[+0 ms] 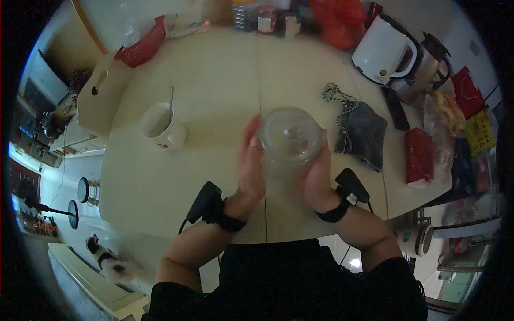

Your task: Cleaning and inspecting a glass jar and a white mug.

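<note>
A clear, round lidded container, apparently glass, is between my two hands over the middle of the cream table. My left hand presses its left side, and my right hand holds its right side. What it contains cannot be made out. To the left stands a white mug with a metal utensil upright in it. Right of my right hand lies a dark grey drawstring pouch with a black-and-white cord.
A white electric kettle, a metal jug, a black phone-like object and a red packet stand or lie at the right. Jars and a red plastic bag are at the back. A red basket sits back left.
</note>
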Motion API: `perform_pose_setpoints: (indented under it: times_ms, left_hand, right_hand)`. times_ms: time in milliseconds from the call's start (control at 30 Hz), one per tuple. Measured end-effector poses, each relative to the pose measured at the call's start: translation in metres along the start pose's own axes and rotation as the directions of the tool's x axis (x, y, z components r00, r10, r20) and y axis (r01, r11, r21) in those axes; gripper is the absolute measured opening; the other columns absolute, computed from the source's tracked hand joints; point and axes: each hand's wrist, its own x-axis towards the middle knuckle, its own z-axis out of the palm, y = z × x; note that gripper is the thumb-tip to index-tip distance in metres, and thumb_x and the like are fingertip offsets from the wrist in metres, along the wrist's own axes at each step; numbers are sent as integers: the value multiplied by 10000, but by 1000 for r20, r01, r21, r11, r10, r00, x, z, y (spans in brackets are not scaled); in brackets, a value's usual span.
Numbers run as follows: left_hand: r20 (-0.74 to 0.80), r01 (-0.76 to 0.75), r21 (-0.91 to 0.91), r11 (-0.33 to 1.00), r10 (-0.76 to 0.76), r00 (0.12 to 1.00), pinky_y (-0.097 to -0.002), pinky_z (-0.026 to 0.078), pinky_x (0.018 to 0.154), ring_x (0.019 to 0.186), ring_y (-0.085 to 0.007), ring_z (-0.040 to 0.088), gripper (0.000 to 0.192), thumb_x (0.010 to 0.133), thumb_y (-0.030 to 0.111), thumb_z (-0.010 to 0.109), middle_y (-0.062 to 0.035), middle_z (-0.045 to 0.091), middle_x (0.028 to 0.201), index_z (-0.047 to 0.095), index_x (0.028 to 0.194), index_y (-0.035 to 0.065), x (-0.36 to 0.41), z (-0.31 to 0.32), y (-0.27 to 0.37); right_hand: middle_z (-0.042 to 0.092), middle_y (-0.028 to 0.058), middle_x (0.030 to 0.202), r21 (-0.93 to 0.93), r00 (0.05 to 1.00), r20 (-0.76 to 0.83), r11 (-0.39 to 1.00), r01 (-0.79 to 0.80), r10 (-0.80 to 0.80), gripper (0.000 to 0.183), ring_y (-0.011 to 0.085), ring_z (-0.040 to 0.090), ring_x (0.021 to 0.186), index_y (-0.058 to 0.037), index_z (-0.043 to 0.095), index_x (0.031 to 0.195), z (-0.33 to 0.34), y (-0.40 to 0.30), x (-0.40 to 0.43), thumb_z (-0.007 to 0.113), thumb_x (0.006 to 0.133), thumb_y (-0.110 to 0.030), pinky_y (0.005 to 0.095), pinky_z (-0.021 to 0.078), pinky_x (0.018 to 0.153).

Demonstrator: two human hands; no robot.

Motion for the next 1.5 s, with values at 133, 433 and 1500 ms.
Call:
perform_pose_setpoints:
  times_ms: [133,433,1500]
  left_hand:
    - [97,-2,-34,999,5,995,-313,292,954,1156,-194,359,449,903,298,344,-108,406,1217,334,1249,11,3,3,3]
    - [165,46,-22,999,-42,985,-335,332,932,1096,-203,418,467,911,330,283,-116,442,1169,376,1202,-23,3,-3,14]
    - [89,190,-31,981,-187,978,-311,317,923,1118,-184,404,360,860,180,348,-85,457,1187,423,1187,49,15,-12,-4]
  right_hand:
    - [516,48,1078,19,999,-3,999,-34,34,461,149,466,1031,-61,466,1127,-2,-7,3,293,900,-423,316,352,916]
    - [487,60,1120,30,965,246,996,88,-93,446,166,446,1059,-42,407,1191,2,-21,-1,324,895,-366,338,340,928]
    - [520,78,1095,-95,966,256,995,-10,34,446,156,490,1000,8,472,1127,-11,-14,22,395,886,-359,296,384,876]
